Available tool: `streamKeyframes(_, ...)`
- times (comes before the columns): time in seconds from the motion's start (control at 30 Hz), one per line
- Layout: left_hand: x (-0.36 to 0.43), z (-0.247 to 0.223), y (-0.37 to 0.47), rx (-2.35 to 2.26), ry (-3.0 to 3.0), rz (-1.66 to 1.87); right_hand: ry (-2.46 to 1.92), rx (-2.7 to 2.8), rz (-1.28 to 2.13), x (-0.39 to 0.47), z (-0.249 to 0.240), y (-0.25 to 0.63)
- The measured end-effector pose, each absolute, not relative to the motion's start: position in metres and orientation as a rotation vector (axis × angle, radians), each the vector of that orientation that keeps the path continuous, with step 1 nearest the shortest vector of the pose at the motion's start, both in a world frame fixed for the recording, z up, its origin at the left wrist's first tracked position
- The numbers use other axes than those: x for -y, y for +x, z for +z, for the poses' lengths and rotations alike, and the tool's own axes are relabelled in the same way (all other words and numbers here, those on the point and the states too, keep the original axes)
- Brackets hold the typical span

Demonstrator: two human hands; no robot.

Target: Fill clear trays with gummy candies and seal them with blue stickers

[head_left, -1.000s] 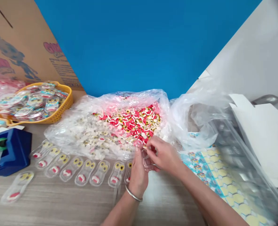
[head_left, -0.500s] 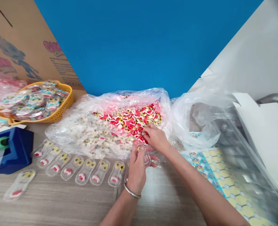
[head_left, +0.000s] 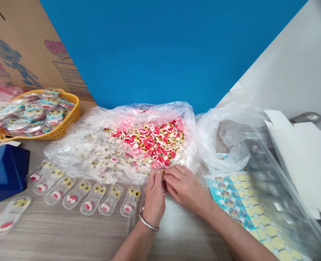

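My left hand [head_left: 155, 195] is closed around a clear plastic blister shell [head_left: 160, 169], mostly hidden by my fingers. The fingers of my right hand [head_left: 186, 186] are pinched together at the shell, at a small yellow eye-shaped piece [head_left: 163, 173] with a dark centre. Just beyond both hands lies a clear plastic bag [head_left: 76, 145], its opening showing a heap of loose red-and-white mouth pieces and yellow eye pieces [head_left: 155, 141]. Left of my left hand stands a row of filled shells [head_left: 106, 199], each with two yellow eyes and a red-and-white mouth.
A yellow basket [head_left: 68, 119] of packed shells and a blue tape dispenser [head_left: 11, 174] stand at left. One filled shell [head_left: 11, 215] lies apart. Printed sheets [head_left: 231, 199], crumpled clear plastic [head_left: 204, 141] and white card [head_left: 301, 152] are at right. A blue panel [head_left: 160, 54] rises behind.
My right hand has drawn back from the heap of loose pieces to the shell in my left hand. The whole view has shifted slightly, moving the basket and dispenser leftward.
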State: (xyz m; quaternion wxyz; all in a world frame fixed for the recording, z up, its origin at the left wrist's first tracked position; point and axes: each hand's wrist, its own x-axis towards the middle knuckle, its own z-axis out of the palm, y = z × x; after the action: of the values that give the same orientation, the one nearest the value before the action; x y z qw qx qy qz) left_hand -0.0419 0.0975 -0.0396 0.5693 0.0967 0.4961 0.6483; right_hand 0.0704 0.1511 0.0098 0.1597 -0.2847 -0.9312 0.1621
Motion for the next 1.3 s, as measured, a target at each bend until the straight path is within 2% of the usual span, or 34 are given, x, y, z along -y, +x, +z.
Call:
streamKeyframes(0.13, -0.100, -0.035, -0.041, -1.153, 0.222, 1.460, -1.020, 2.368, 0.673, -0.173, 0.006, 0.077)
streamKeyframes(0.23, -0.104, -0.034, -0.037, -1.133, 0.220, 1.419, -1.302, 2.327, 0.461, -0.209, -0.002, 0.079)
streamKeyframes(0.37, -0.106, -0.037, -0.034, -1.136, 0.234, 1.398, -1.581, 2.580, 0.154, -0.245, -0.009, 0.072)
streamKeyframes(0.63, -0.104, -0.038, -0.036, -1.097, 0.219, 1.424, -1.684, 2.659, 0.114, -0.256, -0.009, 0.070)
streamKeyframes(0.83, -0.103, -0.037, -0.034, -1.113, 0.179, 1.426, -1.474, 2.593, 0.298, -0.239, -0.006, 0.056)
streamKeyframes(0.97, -0.103, -0.033, -0.036, -1.072, 0.152, 1.457, -1.481, 2.613, 0.333, -0.236, -0.014, 0.041)
streamKeyframes(1.17, -0.105, -0.029, -0.041, -0.958, 0.083, 1.435, -1.248, 2.322, 0.665, -0.221, -0.005, 0.059)
streamKeyframes(1.3, -0.103, -0.028, -0.038, -0.915, 0.104, 1.478, -1.001, 2.440, 0.546, -0.169, 0.010, 0.078)
